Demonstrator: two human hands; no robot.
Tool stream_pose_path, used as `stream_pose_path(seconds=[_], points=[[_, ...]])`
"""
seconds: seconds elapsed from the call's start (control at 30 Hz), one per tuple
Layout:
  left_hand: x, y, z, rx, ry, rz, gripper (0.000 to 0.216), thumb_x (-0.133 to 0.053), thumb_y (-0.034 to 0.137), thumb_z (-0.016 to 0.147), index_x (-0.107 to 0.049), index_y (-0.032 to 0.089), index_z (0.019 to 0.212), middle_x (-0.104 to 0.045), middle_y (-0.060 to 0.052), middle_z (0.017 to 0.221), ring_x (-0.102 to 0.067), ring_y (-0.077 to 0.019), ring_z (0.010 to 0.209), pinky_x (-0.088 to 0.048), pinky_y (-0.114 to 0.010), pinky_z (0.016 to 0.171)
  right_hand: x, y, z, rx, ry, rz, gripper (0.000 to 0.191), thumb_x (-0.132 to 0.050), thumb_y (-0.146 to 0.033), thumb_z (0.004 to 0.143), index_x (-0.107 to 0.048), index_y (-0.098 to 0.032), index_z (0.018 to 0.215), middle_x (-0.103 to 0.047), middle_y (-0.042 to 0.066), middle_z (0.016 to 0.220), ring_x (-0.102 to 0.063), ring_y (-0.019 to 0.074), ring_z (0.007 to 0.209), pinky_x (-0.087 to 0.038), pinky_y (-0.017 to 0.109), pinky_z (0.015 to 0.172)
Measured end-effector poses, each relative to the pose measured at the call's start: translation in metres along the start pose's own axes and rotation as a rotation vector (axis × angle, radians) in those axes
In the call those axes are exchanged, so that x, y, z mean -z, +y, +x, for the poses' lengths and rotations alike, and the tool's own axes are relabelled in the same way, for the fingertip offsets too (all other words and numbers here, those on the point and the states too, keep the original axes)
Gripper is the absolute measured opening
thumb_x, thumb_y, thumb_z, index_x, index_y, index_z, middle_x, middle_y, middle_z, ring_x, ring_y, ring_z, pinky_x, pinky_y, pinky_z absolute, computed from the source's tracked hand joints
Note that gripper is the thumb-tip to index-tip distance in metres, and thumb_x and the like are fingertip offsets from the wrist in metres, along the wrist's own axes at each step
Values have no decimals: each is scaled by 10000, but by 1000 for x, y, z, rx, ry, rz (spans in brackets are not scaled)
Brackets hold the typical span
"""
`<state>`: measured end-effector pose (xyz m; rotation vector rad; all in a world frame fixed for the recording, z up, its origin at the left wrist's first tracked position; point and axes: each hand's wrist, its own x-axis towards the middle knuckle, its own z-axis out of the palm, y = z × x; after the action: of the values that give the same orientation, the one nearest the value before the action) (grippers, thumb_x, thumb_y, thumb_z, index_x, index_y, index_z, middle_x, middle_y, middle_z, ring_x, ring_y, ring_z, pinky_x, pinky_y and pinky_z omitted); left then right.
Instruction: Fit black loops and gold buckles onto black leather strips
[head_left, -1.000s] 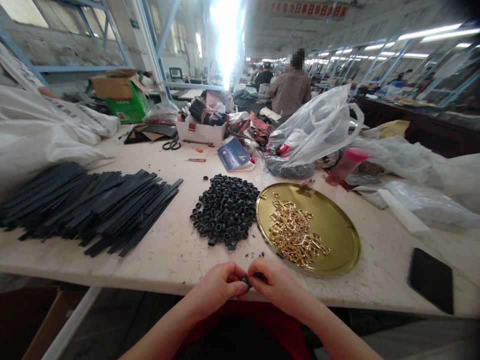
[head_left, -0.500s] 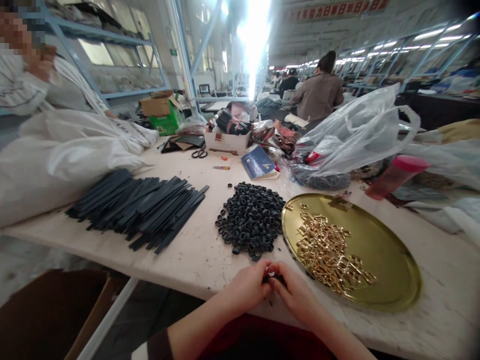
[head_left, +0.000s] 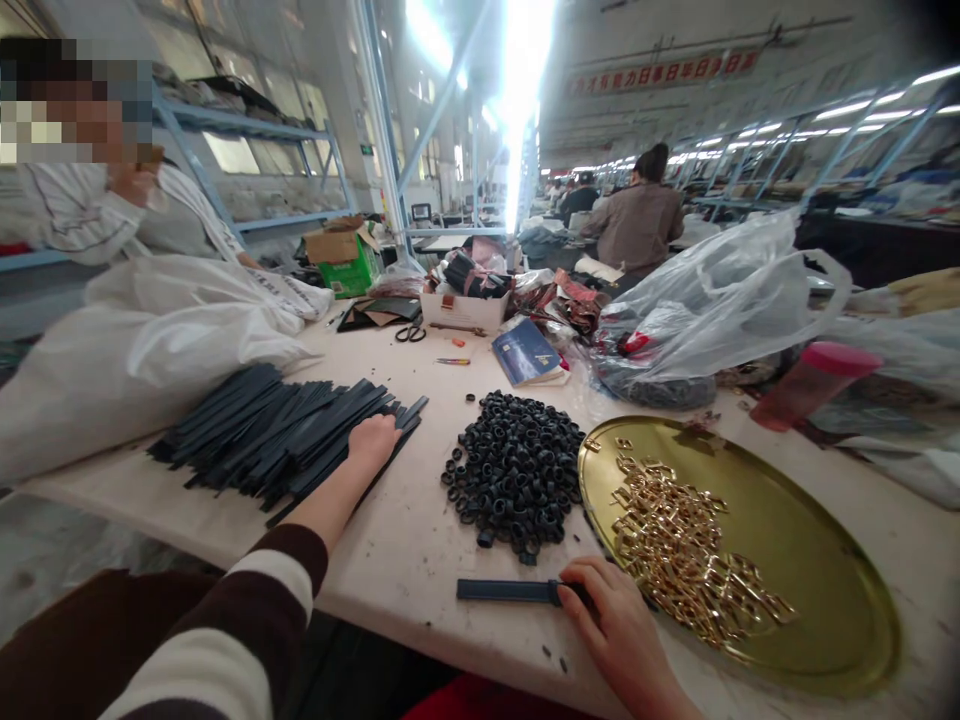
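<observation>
At the near table edge my right hand (head_left: 611, 620) grips one end of a dark blue strap (head_left: 506, 591) with a loop around it, the strap lying flat and pointing left. My left hand (head_left: 373, 447) reaches to the right part of a pile of dark strips (head_left: 262, 425), its fingers curled over a strip; the fingertips are hidden. Between the hands rises a heap of small black loops (head_left: 517, 470). Beside my right hand, a gold oval tray (head_left: 817, 560) holds many gold metal buckles (head_left: 675, 550).
Behind lie scissors (head_left: 410, 332), a blue booklet (head_left: 527, 352), a white box (head_left: 465, 310) and a clear plastic bag (head_left: 697, 310). A pink-lidded cup (head_left: 814, 385) stands beyond the tray. A large white sack (head_left: 157, 340) covers the left side; a person (head_left: 180, 215) is behind it.
My hands were together in front of the loop heap; now they are apart. The left has moved out to the strip pile, and the right holds the looped strap down by the tray.
</observation>
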<state>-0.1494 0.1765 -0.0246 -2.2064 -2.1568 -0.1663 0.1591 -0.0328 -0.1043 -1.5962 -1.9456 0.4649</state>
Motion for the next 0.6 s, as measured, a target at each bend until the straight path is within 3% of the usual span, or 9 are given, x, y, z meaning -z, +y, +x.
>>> stream_pose_path(seconds=[0.2, 0.3, 0.37, 0.47, 0.53, 0.6], points=[[-3, 11, -9, -20, 25, 33, 240, -372, 234, 822, -515, 76, 932, -558, -182, 978, -546, -276, 908, -397, -317, 715, 3, -5, 0, -27, 28, 27, 121, -486, -292, 806, -564, -214, 857, -587, 72, 914, -514, 239, 883, -375, 401, 782], [6, 27, -40, -81, 3, -5, 217, -360, 235, 827, -493, 132, 964, -583, -109, 939, -572, -216, 843, -392, -264, 686, 3, -2, -2, -92, 159, 147, 187, -492, -317, 800, -524, -207, 948, -565, 87, 965, -499, 243, 931, -368, 408, 822], [10, 44, -74, -152, -45, -54, 173, -396, 230, 806, -495, 187, 940, -606, -37, 813, -585, -181, 761, -387, -238, 656, 4, -2, -1, -167, 216, 344, 277, -427, -365, 831, -458, -204, 1054, -557, 76, 913, -525, 210, 832, -411, 371, 752], [13, 73, -128, -305, -199, -212, 128, -414, 191, 775, -516, 199, 853, -609, -34, 758, -586, -194, 742, -382, -257, 650, 8, -8, 7, -265, 143, 680, 367, -359, -426, 850, -376, -208, 1146, -529, 16, 768, -497, 146, 607, -415, 276, 548], [12, 90, -156, -297, -275, -306, 135, -407, 180, 771, -531, 187, 824, -615, -57, 772, -587, -208, 755, -385, -276, 659, 10, -14, 14, -298, 42, 749, 324, -414, -434, 828, -451, -201, 1049, -488, -19, 663, -461, 123, 546, -374, 242, 493], [8, 103, -171, -254, -343, -479, 195, -450, 223, 759, -530, 174, 930, -621, -68, 815, -585, -210, 771, -396, -283, 667, 11, -19, 21, -295, -52, 725, 243, -467, -413, 804, -512, -193, 897, -457, -35, 601, -450, 114, 535, -356, 231, 489]])
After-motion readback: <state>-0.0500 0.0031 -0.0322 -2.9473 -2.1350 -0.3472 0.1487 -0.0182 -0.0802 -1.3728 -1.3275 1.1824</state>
